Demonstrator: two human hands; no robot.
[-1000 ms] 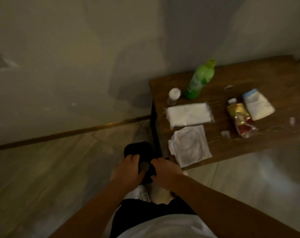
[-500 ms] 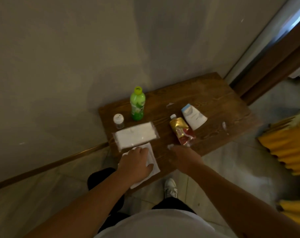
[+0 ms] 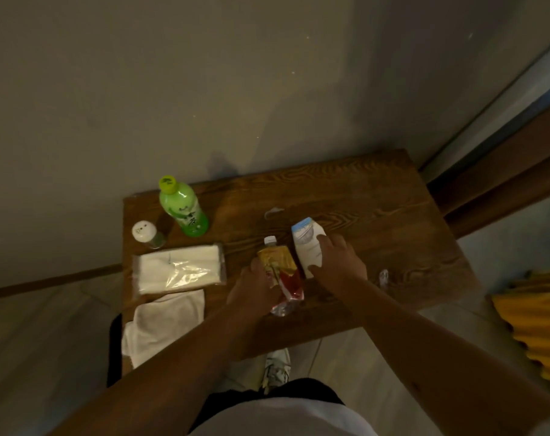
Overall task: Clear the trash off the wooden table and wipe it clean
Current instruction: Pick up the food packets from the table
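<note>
A low wooden table (image 3: 377,196) stands against the wall. My left hand (image 3: 251,286) closes around a crumpled gold and red drink pouch (image 3: 283,275) lying near the table's front edge. My right hand (image 3: 338,262) grips a squashed white carton with a blue top (image 3: 305,243) just right of the pouch. A white cloth (image 3: 163,322) hangs over the front left corner. Small scraps lie on the wood: a clear wrapper bit (image 3: 383,276) to the right and a pale scrap (image 3: 273,211) behind the carton.
A green bottle (image 3: 182,209), a small white-capped jar (image 3: 147,234) and a pack of tissues in clear plastic (image 3: 179,268) occupy the table's left part. A black bin (image 3: 114,347) sits on the floor under the left corner. Yellow ridged material (image 3: 535,328) lies at right.
My left hand left the white cloth and moved right onto the gold pouch. My right hand reached forward and took hold of the white carton. Earlier both hands were down at the black bin.
</note>
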